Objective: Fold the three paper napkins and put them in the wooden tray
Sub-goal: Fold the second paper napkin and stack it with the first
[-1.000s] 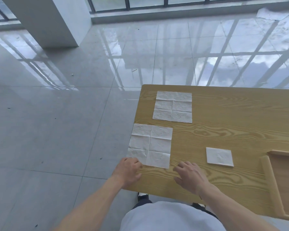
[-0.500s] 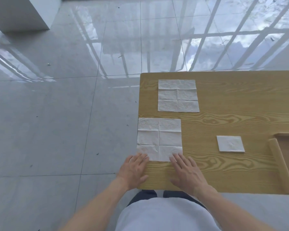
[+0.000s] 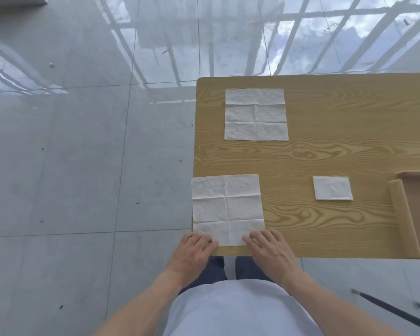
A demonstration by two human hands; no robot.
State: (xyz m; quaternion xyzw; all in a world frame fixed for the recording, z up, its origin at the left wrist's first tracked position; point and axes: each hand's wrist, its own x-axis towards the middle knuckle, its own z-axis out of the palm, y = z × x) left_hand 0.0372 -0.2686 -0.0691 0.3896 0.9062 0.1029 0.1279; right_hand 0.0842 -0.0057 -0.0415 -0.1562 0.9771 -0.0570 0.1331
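1. head view: left hand [image 3: 192, 254] and right hand [image 3: 268, 251] rest, fingers fairly straight, on the near corners of the unfolded napkin [image 3: 227, 209] at lower centre.
2. folded napkin [image 3: 332, 188] lies centre right near the wooden tray [image 3: 398, 214]; another flat napkin [image 3: 256, 114] sits upper centre.
3. likely starting the second fold; next, pinch the near edge and lift it over.

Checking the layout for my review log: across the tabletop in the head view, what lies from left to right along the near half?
Left hand → unfolded napkin → right hand → small folded napkin → wooden tray at the right edge, partly cut off.
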